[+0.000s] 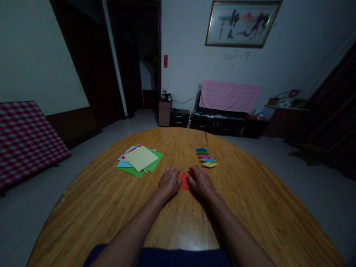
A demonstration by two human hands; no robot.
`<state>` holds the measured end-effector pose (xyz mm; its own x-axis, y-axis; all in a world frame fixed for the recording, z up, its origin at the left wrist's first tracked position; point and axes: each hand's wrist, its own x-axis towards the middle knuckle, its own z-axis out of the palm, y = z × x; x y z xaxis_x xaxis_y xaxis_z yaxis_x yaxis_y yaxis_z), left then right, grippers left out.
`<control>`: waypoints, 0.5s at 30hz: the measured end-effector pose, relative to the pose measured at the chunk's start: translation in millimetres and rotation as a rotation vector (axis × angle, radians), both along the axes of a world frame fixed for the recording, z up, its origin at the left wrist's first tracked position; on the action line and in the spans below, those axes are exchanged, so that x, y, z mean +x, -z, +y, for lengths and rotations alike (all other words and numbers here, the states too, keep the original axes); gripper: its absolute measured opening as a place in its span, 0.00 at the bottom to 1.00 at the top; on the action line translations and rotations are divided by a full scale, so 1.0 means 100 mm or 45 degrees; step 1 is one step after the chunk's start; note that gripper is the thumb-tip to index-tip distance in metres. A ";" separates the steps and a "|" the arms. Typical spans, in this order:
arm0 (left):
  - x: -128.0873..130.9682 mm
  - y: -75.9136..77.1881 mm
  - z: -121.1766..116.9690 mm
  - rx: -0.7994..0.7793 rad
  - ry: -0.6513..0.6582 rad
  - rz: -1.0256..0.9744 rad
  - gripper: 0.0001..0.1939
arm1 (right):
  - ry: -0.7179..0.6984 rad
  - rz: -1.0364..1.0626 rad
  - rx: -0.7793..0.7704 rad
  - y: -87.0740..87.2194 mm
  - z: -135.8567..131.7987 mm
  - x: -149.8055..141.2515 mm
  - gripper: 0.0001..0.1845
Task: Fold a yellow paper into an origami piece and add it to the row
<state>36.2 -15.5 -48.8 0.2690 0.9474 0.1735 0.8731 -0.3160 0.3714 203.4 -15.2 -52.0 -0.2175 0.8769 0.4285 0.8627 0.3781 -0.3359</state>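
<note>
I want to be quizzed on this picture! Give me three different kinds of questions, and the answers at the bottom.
1. True or false: the red paper is between the left hand and the right hand.
2. Which color is nearest the person in the row of small folded papers? A) blue B) yellow C) green
3. How many folded papers are in that row?

Key: 1 true; 2 B; 3 five

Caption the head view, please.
Two bare hands press red paper on a wooden table, folded paper pieces lined up beyond.
</note>
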 end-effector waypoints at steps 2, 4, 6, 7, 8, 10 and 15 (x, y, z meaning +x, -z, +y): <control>0.01 -0.03 -0.02 -0.010 0.001 0.042 0.15 | 0.059 -0.070 -0.032 -0.02 -0.02 0.01 0.10; 0.02 -0.05 -0.04 -0.031 -0.016 0.049 0.14 | 0.089 -0.107 -0.087 -0.04 -0.02 0.01 0.09; 0.03 -0.06 -0.06 -0.053 -0.038 0.046 0.13 | 0.084 -0.114 -0.120 -0.04 -0.02 0.02 0.08; 0.04 -0.07 -0.07 -0.067 -0.049 0.044 0.13 | 0.077 -0.110 -0.122 -0.03 -0.01 0.03 0.07; 0.04 -0.07 -0.08 -0.080 -0.056 0.037 0.13 | 0.067 -0.100 -0.115 -0.02 0.00 0.03 0.06; 0.03 -0.07 -0.08 -0.089 -0.067 0.002 0.13 | 0.026 -0.070 -0.078 0.01 0.02 0.03 0.04; -0.02 -0.04 0.01 -0.045 -0.048 -0.233 0.18 | -0.174 0.139 0.001 0.01 0.01 -0.02 0.06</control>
